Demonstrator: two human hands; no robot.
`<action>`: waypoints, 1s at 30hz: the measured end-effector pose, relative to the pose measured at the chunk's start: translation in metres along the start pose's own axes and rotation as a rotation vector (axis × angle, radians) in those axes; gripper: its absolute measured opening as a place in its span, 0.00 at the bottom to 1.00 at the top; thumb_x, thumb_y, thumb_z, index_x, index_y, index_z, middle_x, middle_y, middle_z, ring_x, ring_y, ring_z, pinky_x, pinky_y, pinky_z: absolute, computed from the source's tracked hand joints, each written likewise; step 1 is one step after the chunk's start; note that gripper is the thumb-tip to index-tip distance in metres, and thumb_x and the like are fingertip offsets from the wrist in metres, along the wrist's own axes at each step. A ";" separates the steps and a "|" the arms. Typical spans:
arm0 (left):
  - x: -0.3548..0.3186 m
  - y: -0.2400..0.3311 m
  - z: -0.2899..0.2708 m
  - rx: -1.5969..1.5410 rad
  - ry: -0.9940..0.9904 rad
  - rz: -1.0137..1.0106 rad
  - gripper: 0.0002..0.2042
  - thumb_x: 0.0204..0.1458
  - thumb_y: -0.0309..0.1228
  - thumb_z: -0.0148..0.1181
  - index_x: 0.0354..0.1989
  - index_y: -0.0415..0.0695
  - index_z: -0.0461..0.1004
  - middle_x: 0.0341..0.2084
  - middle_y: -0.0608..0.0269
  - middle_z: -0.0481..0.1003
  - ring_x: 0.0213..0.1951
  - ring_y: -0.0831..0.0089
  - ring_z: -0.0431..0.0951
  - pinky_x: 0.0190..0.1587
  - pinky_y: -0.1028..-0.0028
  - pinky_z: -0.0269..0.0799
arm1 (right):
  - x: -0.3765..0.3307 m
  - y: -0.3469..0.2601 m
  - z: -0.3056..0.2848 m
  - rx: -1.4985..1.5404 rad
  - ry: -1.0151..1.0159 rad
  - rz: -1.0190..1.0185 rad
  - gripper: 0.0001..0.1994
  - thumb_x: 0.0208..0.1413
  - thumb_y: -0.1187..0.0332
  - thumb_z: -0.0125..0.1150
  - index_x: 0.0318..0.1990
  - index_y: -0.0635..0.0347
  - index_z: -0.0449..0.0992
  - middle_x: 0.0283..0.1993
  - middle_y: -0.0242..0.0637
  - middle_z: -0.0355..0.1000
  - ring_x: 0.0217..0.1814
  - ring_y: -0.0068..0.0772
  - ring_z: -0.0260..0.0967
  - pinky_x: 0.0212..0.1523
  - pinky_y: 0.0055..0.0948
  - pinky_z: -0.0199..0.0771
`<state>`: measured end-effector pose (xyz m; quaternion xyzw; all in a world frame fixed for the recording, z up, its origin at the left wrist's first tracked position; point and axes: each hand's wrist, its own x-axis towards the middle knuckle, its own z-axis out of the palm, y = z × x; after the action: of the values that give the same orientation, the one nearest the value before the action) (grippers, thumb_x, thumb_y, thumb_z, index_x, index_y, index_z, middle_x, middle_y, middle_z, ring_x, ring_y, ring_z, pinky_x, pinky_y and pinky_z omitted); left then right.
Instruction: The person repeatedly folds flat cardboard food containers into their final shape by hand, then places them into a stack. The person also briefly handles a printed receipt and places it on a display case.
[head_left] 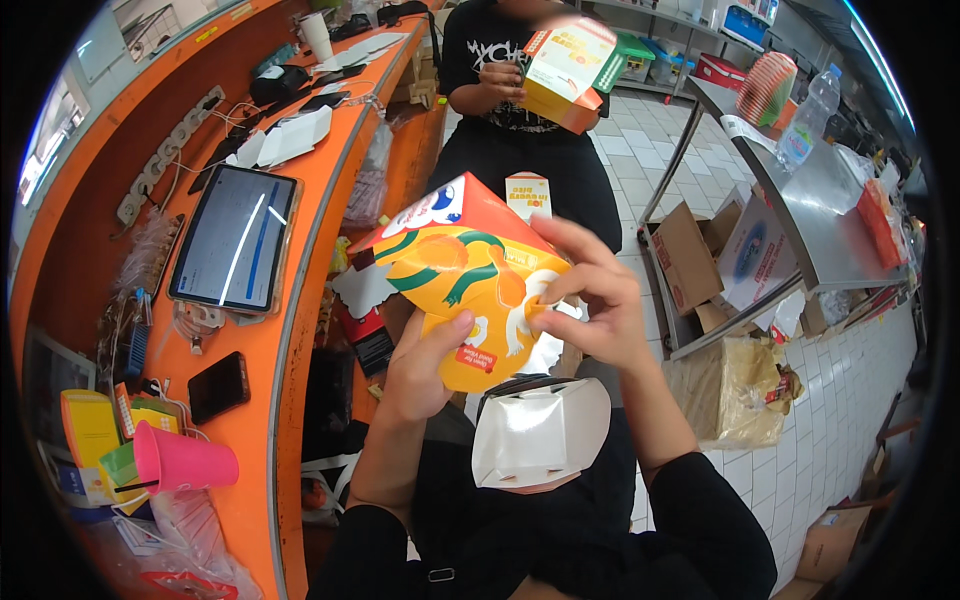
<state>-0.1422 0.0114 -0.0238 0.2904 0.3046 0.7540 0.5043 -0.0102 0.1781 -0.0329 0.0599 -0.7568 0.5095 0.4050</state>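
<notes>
Carton between fingers, apart from orange counter edge.

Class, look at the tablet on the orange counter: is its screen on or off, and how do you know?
On: the tablet shows a lit, pale page with a blue strip.

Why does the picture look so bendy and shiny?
Head view: the fisheye lens bends the long orange counter; same view, white glare streaks the flat, black-framed tablet and shines off the white cardboard box; same view, the red-and-yellow cardboard carton looks fairly sharp.
</notes>
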 end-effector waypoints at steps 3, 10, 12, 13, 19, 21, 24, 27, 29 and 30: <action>0.002 -0.007 -0.007 -0.082 -0.070 0.016 0.23 0.58 0.27 0.50 0.61 0.37 0.56 0.53 0.53 0.67 0.54 0.63 0.72 0.56 0.66 0.68 | 0.005 0.004 0.005 0.362 0.067 0.139 0.54 0.31 0.69 0.78 0.68 0.54 0.47 0.71 0.53 0.43 0.67 0.44 0.57 0.61 0.35 0.63; 0.005 -0.005 -0.008 0.035 -0.098 0.036 0.21 0.60 0.32 0.49 0.59 0.36 0.58 0.52 0.53 0.69 0.53 0.66 0.72 0.54 0.68 0.69 | 0.007 0.002 0.010 0.164 0.127 0.102 0.65 0.32 0.68 0.78 0.71 0.52 0.27 0.70 0.53 0.42 0.68 0.44 0.53 0.64 0.39 0.60; 0.004 -0.001 -0.006 0.176 -0.017 0.025 0.21 0.61 0.33 0.48 0.60 0.35 0.57 0.53 0.50 0.68 0.54 0.61 0.72 0.55 0.64 0.69 | 0.005 0.002 0.010 0.095 0.134 0.028 0.66 0.32 0.67 0.79 0.71 0.52 0.27 0.70 0.52 0.42 0.69 0.45 0.52 0.64 0.40 0.60; 0.003 0.001 -0.005 0.190 -0.034 0.050 0.22 0.62 0.34 0.47 0.60 0.34 0.57 0.53 0.48 0.68 0.54 0.59 0.72 0.55 0.63 0.69 | 0.005 0.002 0.010 0.056 0.138 0.001 0.67 0.32 0.66 0.80 0.71 0.52 0.26 0.70 0.51 0.42 0.69 0.45 0.51 0.64 0.40 0.60; 0.007 0.005 -0.003 0.060 -0.043 -0.111 0.21 0.63 0.36 0.46 0.59 0.35 0.58 0.53 0.50 0.69 0.53 0.61 0.73 0.54 0.64 0.70 | -0.002 0.001 0.008 0.000 0.149 -0.113 0.67 0.30 0.66 0.81 0.71 0.51 0.27 0.71 0.51 0.41 0.72 0.47 0.47 0.65 0.42 0.59; 0.011 0.003 -0.002 -0.003 -0.038 -0.110 0.21 0.61 0.33 0.49 0.58 0.34 0.58 0.53 0.50 0.68 0.53 0.63 0.72 0.54 0.65 0.70 | -0.003 0.001 0.005 -0.049 0.133 -0.121 0.67 0.30 0.65 0.81 0.71 0.51 0.28 0.71 0.51 0.41 0.72 0.47 0.47 0.65 0.43 0.59; 0.016 -0.001 0.003 0.233 0.005 0.210 0.19 0.58 0.28 0.54 0.56 0.35 0.60 0.50 0.51 0.71 0.52 0.69 0.73 0.52 0.69 0.71 | -0.005 0.001 0.001 -0.161 0.143 -0.165 0.68 0.27 0.61 0.82 0.71 0.49 0.29 0.70 0.56 0.43 0.69 0.50 0.51 0.65 0.43 0.56; 0.017 0.000 0.005 0.474 0.026 0.418 0.20 0.54 0.22 0.58 0.53 0.36 0.61 0.46 0.53 0.74 0.48 0.72 0.75 0.51 0.72 0.72 | -0.010 -0.002 -0.001 -0.342 0.100 -0.191 0.68 0.27 0.59 0.82 0.71 0.49 0.30 0.70 0.57 0.44 0.69 0.51 0.50 0.65 0.44 0.55; 0.017 -0.001 0.006 0.530 0.036 0.462 0.19 0.53 0.19 0.59 0.52 0.35 0.62 0.44 0.53 0.75 0.46 0.73 0.76 0.50 0.74 0.72 | -0.013 -0.006 0.001 -0.282 0.115 -0.110 0.64 0.27 0.57 0.82 0.71 0.50 0.38 0.69 0.56 0.45 0.70 0.52 0.50 0.65 0.46 0.54; 0.018 -0.001 0.006 0.534 0.052 0.481 0.18 0.53 0.19 0.59 0.51 0.35 0.63 0.43 0.54 0.76 0.45 0.74 0.77 0.50 0.74 0.72 | -0.012 -0.008 0.002 -0.250 0.129 -0.083 0.61 0.27 0.56 0.81 0.71 0.50 0.43 0.69 0.56 0.46 0.70 0.53 0.50 0.65 0.46 0.53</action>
<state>-0.1430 0.0292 -0.0188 0.4560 0.4263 0.7522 0.2108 0.0008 0.1683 -0.0358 0.0075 -0.7836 0.3968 0.4780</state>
